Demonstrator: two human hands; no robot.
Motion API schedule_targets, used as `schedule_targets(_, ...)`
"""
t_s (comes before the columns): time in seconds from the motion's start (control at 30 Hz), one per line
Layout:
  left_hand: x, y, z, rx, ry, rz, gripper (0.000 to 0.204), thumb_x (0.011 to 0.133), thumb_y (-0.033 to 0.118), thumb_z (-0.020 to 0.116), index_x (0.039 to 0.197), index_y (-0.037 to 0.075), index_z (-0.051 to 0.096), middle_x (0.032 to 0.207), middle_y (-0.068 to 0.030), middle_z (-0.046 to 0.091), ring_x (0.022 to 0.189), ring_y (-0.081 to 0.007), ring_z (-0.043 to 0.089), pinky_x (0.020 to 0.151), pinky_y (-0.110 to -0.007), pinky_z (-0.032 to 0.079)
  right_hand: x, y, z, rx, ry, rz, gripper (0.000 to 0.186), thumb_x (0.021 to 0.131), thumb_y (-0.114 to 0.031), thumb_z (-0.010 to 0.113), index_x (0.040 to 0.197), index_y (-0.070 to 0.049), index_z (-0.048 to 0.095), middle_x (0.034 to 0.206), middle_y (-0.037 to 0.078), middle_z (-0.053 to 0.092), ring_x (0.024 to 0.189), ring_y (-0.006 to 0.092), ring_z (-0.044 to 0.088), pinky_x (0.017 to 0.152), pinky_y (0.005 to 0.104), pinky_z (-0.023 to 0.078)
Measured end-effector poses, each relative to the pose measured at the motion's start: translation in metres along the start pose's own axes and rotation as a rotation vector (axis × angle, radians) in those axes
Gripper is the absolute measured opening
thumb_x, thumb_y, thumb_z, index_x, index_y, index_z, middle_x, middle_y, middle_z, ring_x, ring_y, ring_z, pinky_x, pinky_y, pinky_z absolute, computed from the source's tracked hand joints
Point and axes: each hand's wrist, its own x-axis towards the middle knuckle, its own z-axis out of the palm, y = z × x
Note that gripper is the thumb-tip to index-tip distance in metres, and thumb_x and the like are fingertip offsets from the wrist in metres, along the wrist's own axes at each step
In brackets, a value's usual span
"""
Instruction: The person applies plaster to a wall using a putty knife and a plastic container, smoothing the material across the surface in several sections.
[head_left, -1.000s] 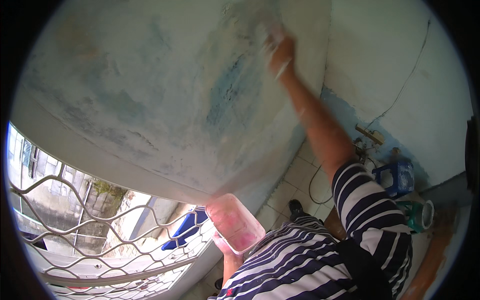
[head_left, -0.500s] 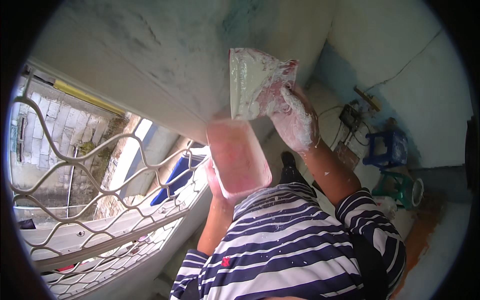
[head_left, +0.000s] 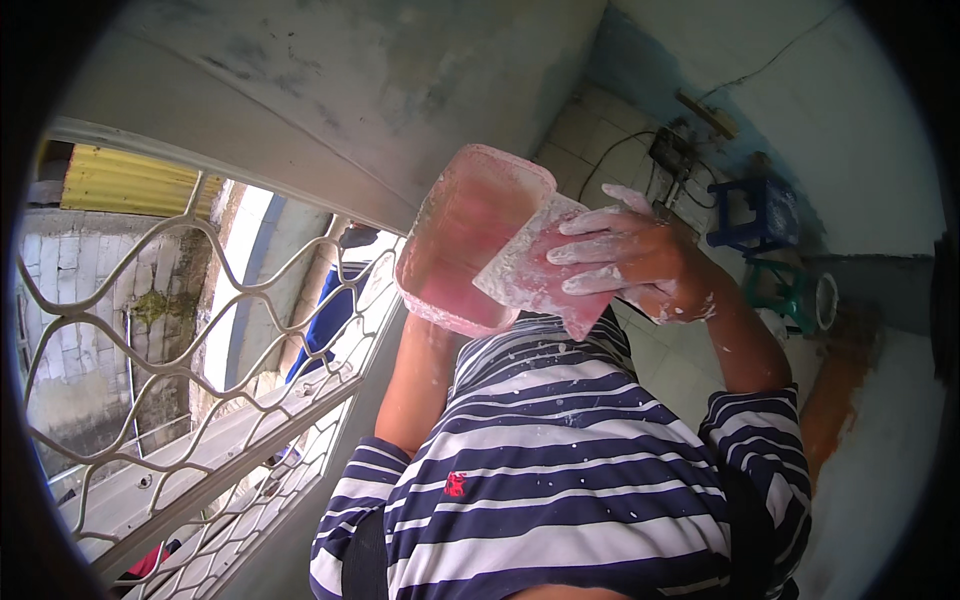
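The right hand, caked in white plaster, has its fingers spread a little and pressed flat along a wide scraper blade, gripping it with the blade's edge tipped into the open mouth of a pink tub. The tub is held up in front of the chest, tilted with its opening toward the camera, its rim and inside smeared white. The left hand is hidden behind the tub, so how its fingers lie cannot be told; only the left forearm shows, rising to the tub's lower edge. Below is a navy and white striped shirt flecked with plaster. To the left stands a metal window grille; above is a patchy grey wall.
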Motion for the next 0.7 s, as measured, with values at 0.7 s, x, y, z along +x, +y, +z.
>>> schedule_targets(0.7,0.056,-0.023,0.029,0.075,-0.098,-0.022,0.049,0.093,0.045,0.046,0.122,0.008,0.059,0.116,-0.0112,0.062,0.105,-0.0283,0.059,0.095,-0.043,0.048,-0.020,0.017,-0.076,0.338,0.483,0.184,0.029,0.086,-0.013,0.067,0.114,-0.006,0.067,0.106,0.012,0.067,0.099,0.0256,0.063,0.088,0.0407,0.051)
